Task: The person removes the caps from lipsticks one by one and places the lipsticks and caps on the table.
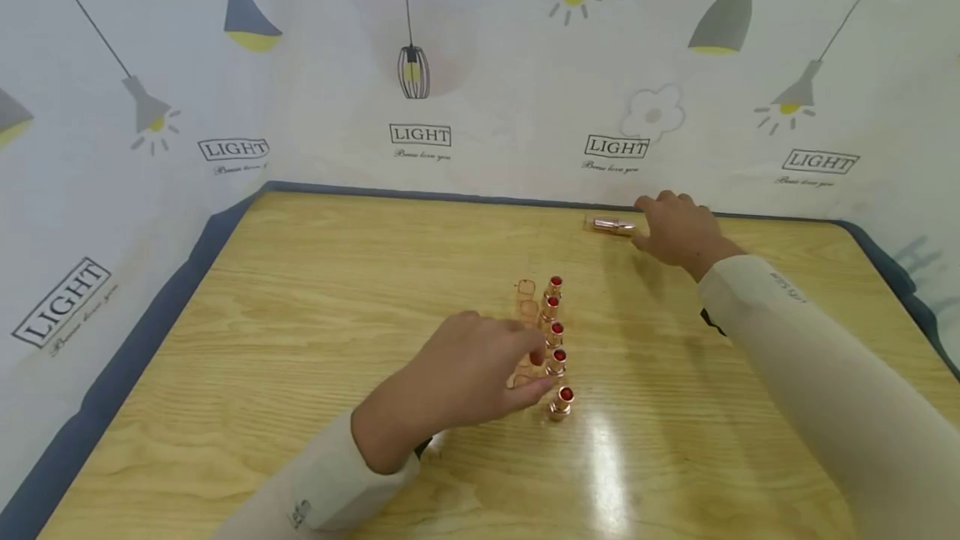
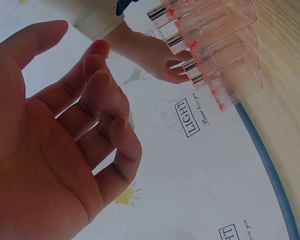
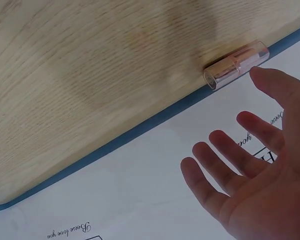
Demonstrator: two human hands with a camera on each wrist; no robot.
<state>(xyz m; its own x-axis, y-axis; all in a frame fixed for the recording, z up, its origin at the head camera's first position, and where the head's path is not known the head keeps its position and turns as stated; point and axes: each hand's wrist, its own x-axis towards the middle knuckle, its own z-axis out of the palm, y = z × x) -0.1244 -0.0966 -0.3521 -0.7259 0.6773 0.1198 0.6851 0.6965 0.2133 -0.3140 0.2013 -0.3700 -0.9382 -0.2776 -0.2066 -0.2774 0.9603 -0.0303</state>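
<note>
Several lipsticks (image 1: 557,361) with red tops stand upright in a row at the middle of the table. Beside them on the left runs a row of clear pinkish caps (image 1: 527,288), partly hidden by my left hand (image 1: 476,369). That hand hovers over the row with loosely bent fingers and nothing in its palm; the left wrist view shows the caps (image 2: 217,30) apart from it. At the back edge lies one more lipstick (image 3: 235,65) on its side under a clear cover. Near its right end is my right hand (image 1: 681,227), fingers spread; whether the thumb touches it I cannot tell.
The wooden table (image 1: 360,273) has a dark blue border along its edges. Behind it and at the sides hangs a white cloth (image 1: 510,98) printed with lamps and the word LIGHT.
</note>
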